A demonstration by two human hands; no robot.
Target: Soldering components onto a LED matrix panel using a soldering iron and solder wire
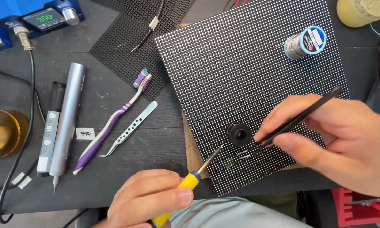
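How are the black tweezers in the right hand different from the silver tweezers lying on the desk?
The black tweezers are dark and plain; the silver tweezers are pale metal with a row of holes. The black pair is gripped in the right hand, tips down on the dotted panel; the silver pair lies flat and unheld beside the purple toothbrush. Both are slim and pointed.

Dark wood-grain bench (156,143), planks running across; even bright light, soft shadows; pale floor (33,219) visible below near edge at left; red bin (359,209) under bench at right.
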